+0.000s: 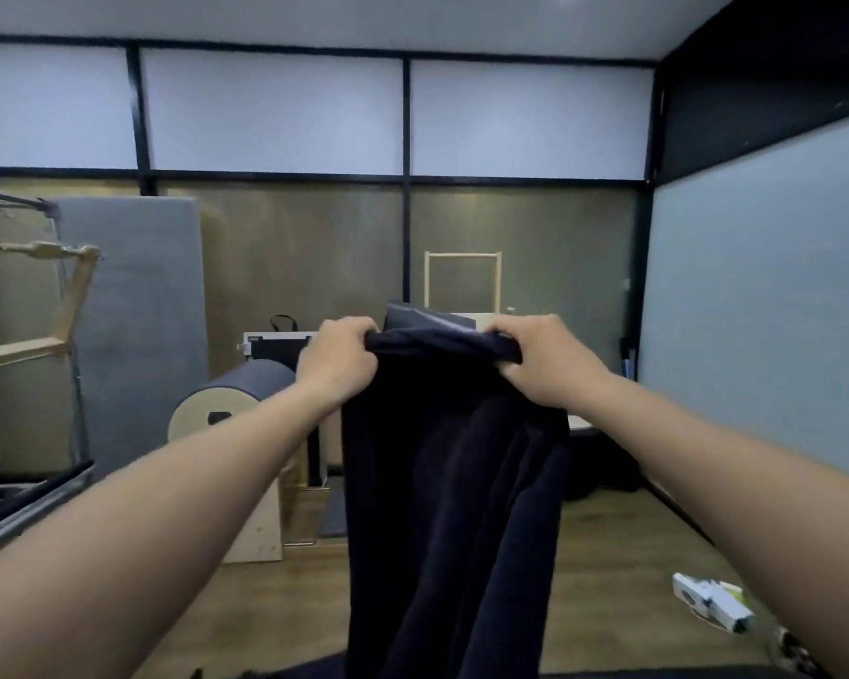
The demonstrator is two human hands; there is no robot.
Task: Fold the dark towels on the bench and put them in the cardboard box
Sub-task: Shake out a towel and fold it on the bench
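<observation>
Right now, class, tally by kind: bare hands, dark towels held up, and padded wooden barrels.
Bare hands: 2 (left hand, right hand)
Dark navy fabric towel, held up: 1
Blue-padded wooden barrel: 1
Total: 4

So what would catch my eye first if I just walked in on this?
The dark towel, held up at the centre of the view, hanging in long folds. The left hand and right hand grip its bunched top edge. Behind, on the left, stands a padded barrel.

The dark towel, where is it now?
Centre of the head view: the dark towel hangs from the left hand and right hand, which grip its top edge.
</observation>
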